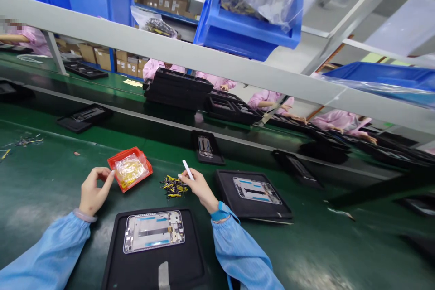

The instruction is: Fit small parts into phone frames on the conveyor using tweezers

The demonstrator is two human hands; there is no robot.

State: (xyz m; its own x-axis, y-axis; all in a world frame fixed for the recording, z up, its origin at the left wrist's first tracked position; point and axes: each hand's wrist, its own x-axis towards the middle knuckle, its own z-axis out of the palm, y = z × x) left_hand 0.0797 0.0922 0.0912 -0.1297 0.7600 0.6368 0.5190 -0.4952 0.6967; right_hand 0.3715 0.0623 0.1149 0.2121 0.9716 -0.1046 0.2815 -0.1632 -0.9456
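Observation:
My right hand (199, 189) pinches a white plastic pick (188, 170) between thumb and fingers, just beside a loose pile of small black and yellow parts (174, 186) on the green bench. My left hand (95, 191) is curled, with its fingertips close to a red plastic tray (117, 167) holding a clear bag of yellow parts (130, 170). Nothing shows in the left fingers. Below my hands, a black fixture tray (112, 253) carries a phone frame (154, 231). To the right, another black tray (226, 190) holds a second phone frame (257, 190).
A conveyor belt (142, 120) runs across the bench with black trays on it. Co-workers in pink sleeves work beyond it. A grey shelf rail (176, 47) carries blue bins (244, 25) overhead. Loose scraps lie at the bench's left.

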